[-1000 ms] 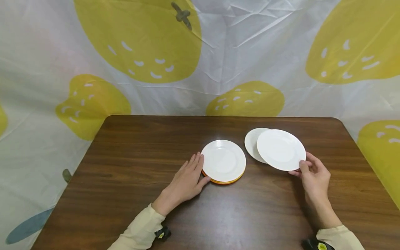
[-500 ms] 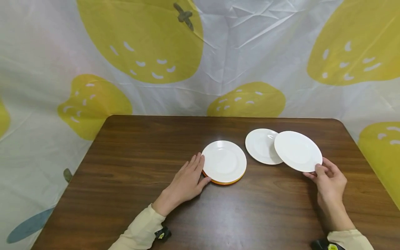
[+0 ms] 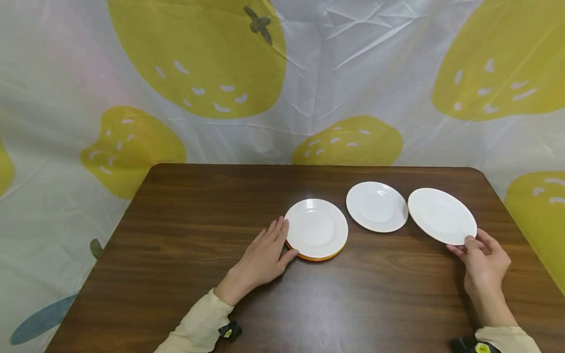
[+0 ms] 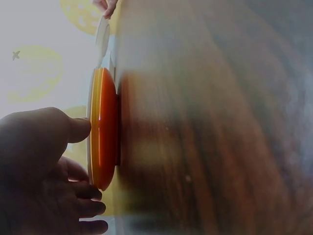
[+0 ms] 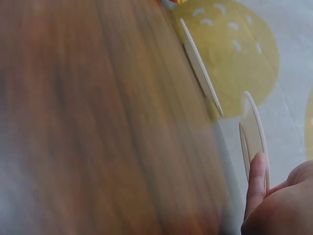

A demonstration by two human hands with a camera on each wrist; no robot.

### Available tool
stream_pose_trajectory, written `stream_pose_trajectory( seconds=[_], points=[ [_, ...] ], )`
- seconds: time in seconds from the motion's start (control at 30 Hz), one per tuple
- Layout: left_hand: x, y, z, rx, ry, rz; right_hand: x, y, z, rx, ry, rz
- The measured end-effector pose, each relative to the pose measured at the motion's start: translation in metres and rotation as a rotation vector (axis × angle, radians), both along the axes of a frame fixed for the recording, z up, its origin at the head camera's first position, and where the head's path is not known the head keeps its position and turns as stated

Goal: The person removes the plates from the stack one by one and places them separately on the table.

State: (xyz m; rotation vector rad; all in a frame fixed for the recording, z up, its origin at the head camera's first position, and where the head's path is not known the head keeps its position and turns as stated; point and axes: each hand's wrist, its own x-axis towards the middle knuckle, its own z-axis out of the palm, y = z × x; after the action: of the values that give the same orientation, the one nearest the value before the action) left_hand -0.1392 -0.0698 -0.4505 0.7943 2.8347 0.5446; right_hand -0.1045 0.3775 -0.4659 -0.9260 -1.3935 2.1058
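Note:
My right hand (image 3: 485, 262) pinches the near right rim of a white plate (image 3: 441, 215), thumb on top and fingers beneath. In the right wrist view this plate (image 5: 254, 132) is raised off the tabletop. A second white plate (image 3: 376, 207) lies on the table just left of it. Further left is a stack with a white plate (image 3: 316, 228) on top; yellow and orange plates (image 4: 104, 132) show under it in the left wrist view. My left hand (image 3: 260, 255) rests against the left side of that stack, fingers straight, thumb at the near rim.
The dark wooden table (image 3: 198, 211) has rounded far corners. Behind its far edge hangs a white cloth (image 3: 318, 73) printed with large yellow fruit. Dark bands with small devices (image 3: 230, 331) sit at both wrists.
My right hand has carried its white plate to the right, off from above the second plate, which now shows whole. The left hand and the stack stay in place.

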Motion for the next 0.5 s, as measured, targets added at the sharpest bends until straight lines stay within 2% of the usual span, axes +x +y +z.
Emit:
stream_pose_trajectory(
  seconds=[0.5],
  points=[
    [0.001,0.0,0.001,0.005,-0.022,0.01,-0.004,0.024,-0.001,-0.022,0.021,-0.023]
  ],
)
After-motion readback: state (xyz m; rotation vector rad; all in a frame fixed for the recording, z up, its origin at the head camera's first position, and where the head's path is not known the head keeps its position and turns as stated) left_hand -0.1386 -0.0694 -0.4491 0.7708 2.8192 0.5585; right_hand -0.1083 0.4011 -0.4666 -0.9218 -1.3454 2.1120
